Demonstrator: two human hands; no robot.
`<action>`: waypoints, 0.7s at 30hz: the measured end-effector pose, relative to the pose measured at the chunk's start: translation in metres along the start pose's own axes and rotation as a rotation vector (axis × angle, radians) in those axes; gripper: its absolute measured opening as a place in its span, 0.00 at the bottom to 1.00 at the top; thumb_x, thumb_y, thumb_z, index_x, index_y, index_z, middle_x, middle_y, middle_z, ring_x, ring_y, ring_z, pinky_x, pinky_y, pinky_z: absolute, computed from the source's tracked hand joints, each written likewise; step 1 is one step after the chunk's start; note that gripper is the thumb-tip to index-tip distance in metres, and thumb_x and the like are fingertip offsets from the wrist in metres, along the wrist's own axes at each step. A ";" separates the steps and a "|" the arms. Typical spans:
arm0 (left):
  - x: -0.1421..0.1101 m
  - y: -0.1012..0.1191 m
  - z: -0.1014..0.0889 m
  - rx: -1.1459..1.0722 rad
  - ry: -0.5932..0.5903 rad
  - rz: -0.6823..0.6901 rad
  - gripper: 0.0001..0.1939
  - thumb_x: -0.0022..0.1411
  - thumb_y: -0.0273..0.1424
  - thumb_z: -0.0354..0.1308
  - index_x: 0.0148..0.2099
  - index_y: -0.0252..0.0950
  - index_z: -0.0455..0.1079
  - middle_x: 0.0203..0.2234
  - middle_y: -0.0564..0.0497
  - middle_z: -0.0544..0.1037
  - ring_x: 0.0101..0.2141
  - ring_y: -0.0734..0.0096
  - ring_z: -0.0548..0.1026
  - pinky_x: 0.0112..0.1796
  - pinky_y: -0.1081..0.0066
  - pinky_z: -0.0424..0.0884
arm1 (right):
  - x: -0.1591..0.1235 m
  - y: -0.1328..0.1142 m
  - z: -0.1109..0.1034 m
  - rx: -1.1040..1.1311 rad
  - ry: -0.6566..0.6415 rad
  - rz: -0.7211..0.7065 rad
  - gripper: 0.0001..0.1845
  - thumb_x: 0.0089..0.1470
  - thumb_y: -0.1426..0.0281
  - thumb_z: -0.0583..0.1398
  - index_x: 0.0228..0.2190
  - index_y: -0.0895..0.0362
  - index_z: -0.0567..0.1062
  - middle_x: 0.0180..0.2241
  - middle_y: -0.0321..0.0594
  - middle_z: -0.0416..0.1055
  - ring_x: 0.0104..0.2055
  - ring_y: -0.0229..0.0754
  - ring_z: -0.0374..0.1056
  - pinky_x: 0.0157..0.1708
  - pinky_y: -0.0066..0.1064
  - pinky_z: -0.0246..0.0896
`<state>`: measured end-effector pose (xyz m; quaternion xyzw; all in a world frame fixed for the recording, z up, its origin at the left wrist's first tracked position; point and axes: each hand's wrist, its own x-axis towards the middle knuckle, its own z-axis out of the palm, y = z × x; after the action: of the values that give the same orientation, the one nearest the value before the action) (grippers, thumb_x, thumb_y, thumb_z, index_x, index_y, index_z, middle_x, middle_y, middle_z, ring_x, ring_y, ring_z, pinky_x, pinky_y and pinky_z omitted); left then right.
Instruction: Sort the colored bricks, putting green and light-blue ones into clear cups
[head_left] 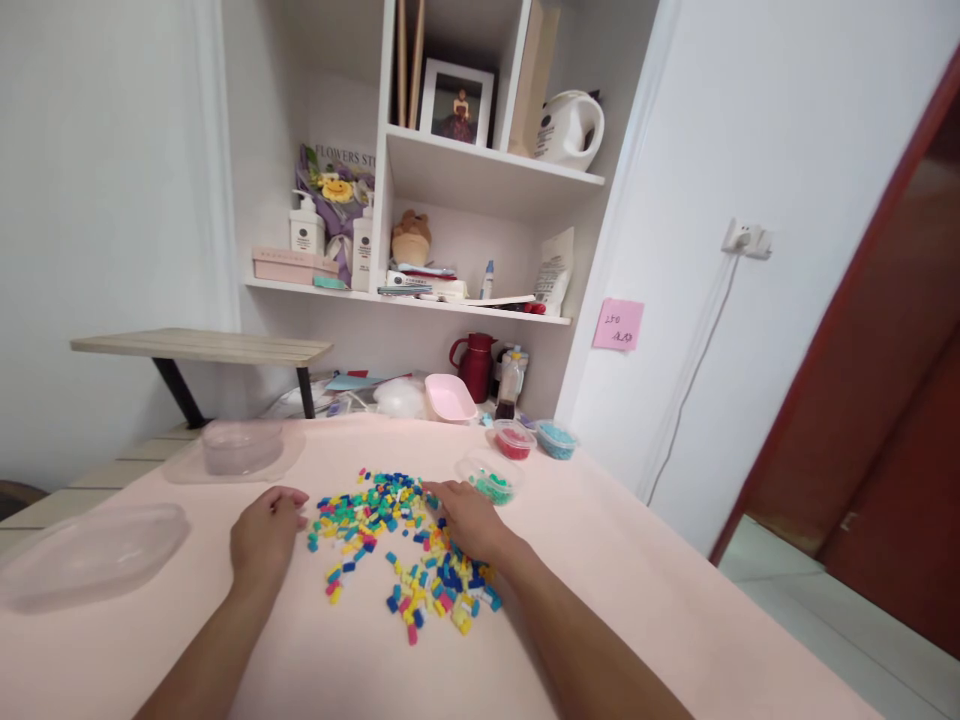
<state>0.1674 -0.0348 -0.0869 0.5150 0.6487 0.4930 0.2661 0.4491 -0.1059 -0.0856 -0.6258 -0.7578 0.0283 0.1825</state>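
A spread of several small coloured beads (390, 545), yellow, blue, green and pink, lies on the pale pink table (637, 600). My left hand (264, 532) rests at the pile's left edge with fingers curled into a loose fist, and what they hold, if anything, is hidden. My right hand (466, 518) lies flat on the beads' right side, fingers stretched toward the pile. Just beyond it stands a small clear cup with green beads (491, 482). Further back are a cup of red beads (514, 440) and a cup of blue beads (556, 439).
Two clear plastic lids or trays lie at left, a large one (90, 555) and a rounder one (240, 448). A pink tub (450, 398) and a red jug (475, 365) stand at the back below the white shelves (480, 175). The table's right edge drops off beside a wall.
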 end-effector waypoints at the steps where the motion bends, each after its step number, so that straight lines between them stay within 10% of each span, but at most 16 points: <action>1: 0.000 0.000 0.000 -0.002 -0.001 0.003 0.10 0.54 0.29 0.49 0.29 0.41 0.72 0.17 0.55 0.77 0.28 0.64 0.79 0.33 0.68 0.66 | 0.000 0.000 0.000 -0.001 0.001 0.010 0.37 0.49 0.80 0.57 0.61 0.50 0.65 0.53 0.44 0.70 0.54 0.49 0.64 0.49 0.34 0.58; 14: 0.000 -0.001 0.002 -0.011 0.009 0.020 0.10 0.53 0.29 0.49 0.28 0.41 0.72 0.19 0.54 0.78 0.26 0.63 0.79 0.31 0.68 0.66 | -0.001 0.001 -0.004 0.005 0.052 0.092 0.18 0.63 0.67 0.52 0.50 0.47 0.76 0.45 0.41 0.74 0.45 0.44 0.71 0.41 0.29 0.59; 21: 0.001 -0.002 0.004 -0.002 -0.004 0.016 0.10 0.54 0.29 0.49 0.29 0.41 0.72 0.17 0.55 0.77 0.26 0.64 0.78 0.30 0.69 0.65 | 0.002 0.004 -0.002 0.018 0.069 0.015 0.22 0.56 0.75 0.57 0.48 0.45 0.78 0.47 0.38 0.73 0.48 0.42 0.70 0.44 0.28 0.59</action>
<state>0.1692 -0.0323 -0.0903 0.5209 0.6435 0.4948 0.2640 0.4533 -0.1037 -0.0850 -0.6304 -0.7461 0.0149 0.2137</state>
